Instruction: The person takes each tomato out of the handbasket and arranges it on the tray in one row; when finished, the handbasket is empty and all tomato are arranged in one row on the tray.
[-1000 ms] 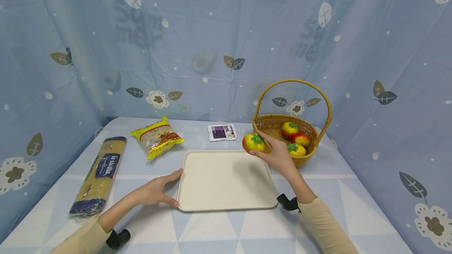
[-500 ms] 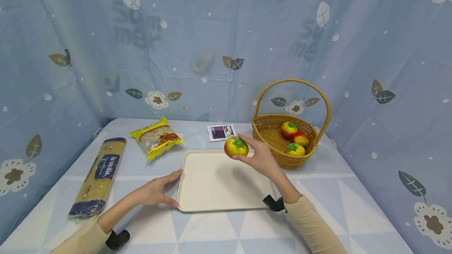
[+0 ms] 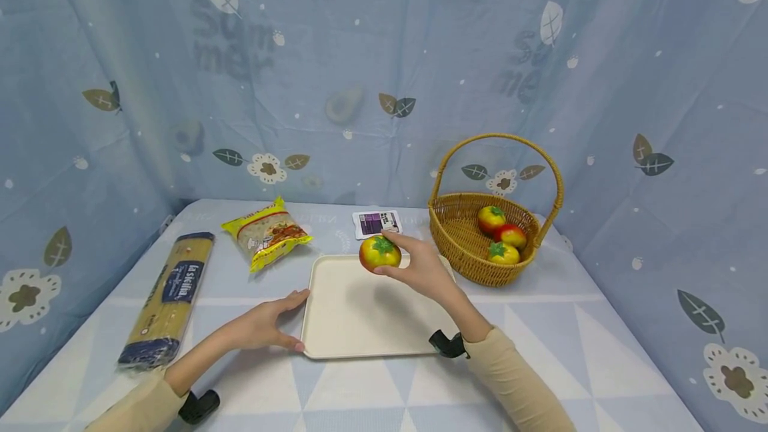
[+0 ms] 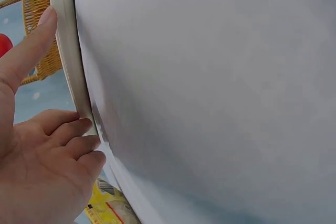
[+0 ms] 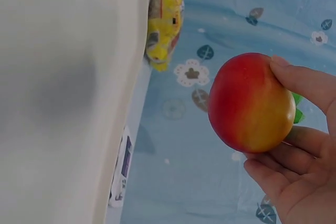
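Note:
My right hand (image 3: 425, 272) holds a round red-and-yellow fruit (image 3: 378, 257) with a green leafy cap, thumb on one side and fingers on the other. The fruit hangs above the far part of a cream rectangular tray (image 3: 354, 325), which lies in the middle of the table. In the right wrist view, the fruit (image 5: 251, 103) shows its smooth red and orange side. My left hand (image 3: 261, 325) spreads along the tray's left edge. Its thumb and fingertips touch the tray rim (image 4: 67, 40) in the left wrist view.
A wicker basket (image 3: 459, 245) with a tall handle stands at the back right, holding several similar fruits (image 3: 504, 255). Behind the tray lies a small white-and-purple packet (image 3: 377, 223). A yellow food bag (image 3: 267, 233) and a long pasta pack (image 3: 168, 299) lie on the left.
My right hand has carried the fruit leftward from beside the basket to above the tray. The left hand has stayed at the tray's left edge.

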`<state>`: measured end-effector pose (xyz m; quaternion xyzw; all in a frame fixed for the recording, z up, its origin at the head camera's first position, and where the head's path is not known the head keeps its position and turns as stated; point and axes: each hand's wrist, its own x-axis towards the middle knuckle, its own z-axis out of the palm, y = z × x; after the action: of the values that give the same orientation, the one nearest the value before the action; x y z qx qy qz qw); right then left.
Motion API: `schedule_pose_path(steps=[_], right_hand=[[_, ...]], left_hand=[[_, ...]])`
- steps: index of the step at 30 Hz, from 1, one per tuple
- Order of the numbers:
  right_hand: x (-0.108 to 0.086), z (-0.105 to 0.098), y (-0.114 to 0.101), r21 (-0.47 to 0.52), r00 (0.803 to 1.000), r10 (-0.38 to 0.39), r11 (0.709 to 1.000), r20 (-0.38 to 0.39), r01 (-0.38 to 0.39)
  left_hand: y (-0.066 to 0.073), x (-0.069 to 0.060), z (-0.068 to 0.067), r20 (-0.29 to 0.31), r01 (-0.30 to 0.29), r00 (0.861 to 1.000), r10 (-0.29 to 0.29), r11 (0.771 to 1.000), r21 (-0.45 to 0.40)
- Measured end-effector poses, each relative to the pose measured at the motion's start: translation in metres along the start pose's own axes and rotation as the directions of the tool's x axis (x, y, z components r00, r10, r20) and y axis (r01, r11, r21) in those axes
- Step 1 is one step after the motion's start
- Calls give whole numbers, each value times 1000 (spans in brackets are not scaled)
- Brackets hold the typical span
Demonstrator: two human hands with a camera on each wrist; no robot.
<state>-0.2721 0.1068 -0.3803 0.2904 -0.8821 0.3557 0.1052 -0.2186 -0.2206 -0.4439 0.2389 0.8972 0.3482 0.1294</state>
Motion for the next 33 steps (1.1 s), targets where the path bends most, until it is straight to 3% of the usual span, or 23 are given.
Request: schedule_pose_path(steps=[15, 33], right_hand=[[13, 29, -3, 39, 988, -86, 996, 126, 81], [26, 70, -10, 19, 946, -91, 996, 311, 89]], left_hand=[[2, 1, -2, 37, 54, 998, -53, 998, -25], [3, 3, -2, 47, 60, 997, -59, 998, -24]])
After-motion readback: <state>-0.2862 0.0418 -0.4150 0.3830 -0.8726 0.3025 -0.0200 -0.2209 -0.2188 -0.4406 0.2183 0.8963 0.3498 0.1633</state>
